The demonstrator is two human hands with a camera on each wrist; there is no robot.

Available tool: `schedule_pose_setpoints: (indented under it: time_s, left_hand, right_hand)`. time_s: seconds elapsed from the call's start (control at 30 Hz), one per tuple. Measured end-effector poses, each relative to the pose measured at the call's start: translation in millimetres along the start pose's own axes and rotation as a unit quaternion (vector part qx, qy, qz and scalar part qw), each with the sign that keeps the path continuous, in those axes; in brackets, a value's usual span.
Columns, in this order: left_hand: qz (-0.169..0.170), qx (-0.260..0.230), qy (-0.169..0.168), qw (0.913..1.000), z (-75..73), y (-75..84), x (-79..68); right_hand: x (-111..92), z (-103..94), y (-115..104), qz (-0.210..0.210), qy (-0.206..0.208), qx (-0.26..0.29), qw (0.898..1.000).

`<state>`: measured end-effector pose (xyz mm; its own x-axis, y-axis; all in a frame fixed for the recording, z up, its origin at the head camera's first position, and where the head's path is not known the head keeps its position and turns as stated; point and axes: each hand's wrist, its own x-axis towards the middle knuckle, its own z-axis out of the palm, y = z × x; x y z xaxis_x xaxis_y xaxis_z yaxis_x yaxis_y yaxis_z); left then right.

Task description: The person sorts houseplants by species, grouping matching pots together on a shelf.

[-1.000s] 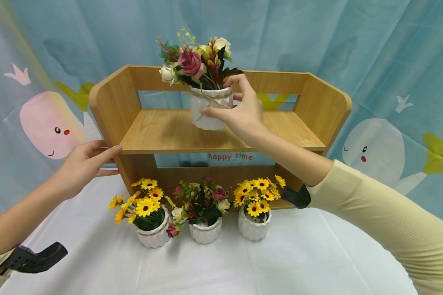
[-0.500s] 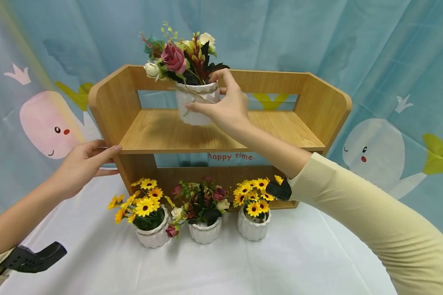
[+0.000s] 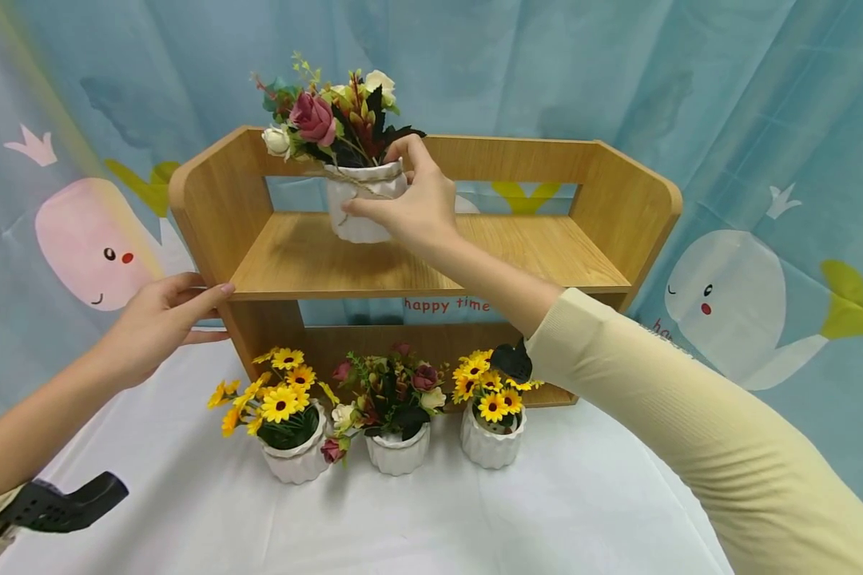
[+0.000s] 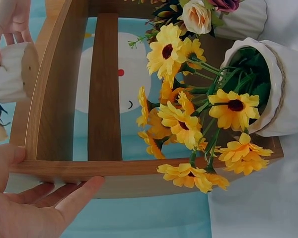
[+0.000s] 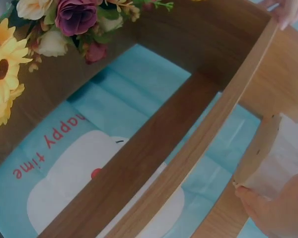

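My right hand (image 3: 420, 200) holds a white ribbed flower pot (image 3: 352, 224), thumb in front and fingers at the rim. Twine circles the pot, and pink and cream artificial roses (image 3: 312, 120) fill it. The pot is upright over the left half of the upper board of a wooden shelf (image 3: 475, 247); its underside (image 5: 258, 148) shows in the right wrist view. At the shelf's left side panel, my left hand (image 3: 161, 323) grips the edge. Its thumb lies at the front and its other fingers (image 4: 82, 198) lie along the outer side.
Before the shelf, on a white cloth (image 3: 475, 527), stand a left sunflower pot (image 3: 298, 459), a middle rose pot (image 3: 399, 454) and a right sunflower pot (image 3: 491, 443). A blue curtain (image 3: 489, 72) with printed whales hangs behind.
My right hand has carried the rose pot leftward above the upper board. Between the last two frames it also dipped a little. My left hand has stayed at the shelf's side.
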<state>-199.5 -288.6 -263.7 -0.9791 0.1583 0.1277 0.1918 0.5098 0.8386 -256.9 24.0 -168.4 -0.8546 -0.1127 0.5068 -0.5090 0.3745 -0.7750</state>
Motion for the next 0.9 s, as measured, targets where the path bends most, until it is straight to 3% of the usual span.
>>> schedule_pose_setpoints:
  time_s: [0.3,0.57,0.9]
  left_hand:
    - [0.003,0.004,0.004,1.0000,-0.4,1.3,-0.4]
    - [-0.003,0.000,-0.001,1.0000,1.2,4.7,1.8]
    - [-0.006,0.001,-0.001,1.0000,0.5,3.3,2.8]
  right_hand:
    - [-2.0,10.7,4.6,0.007,-0.008,-0.014,1.000]
    - [-6.7,15.9,12.2,0.018,-0.026,0.041,0.999]
    - [-13.8,20.5,26.9,0.006,-0.047,0.003,0.999]
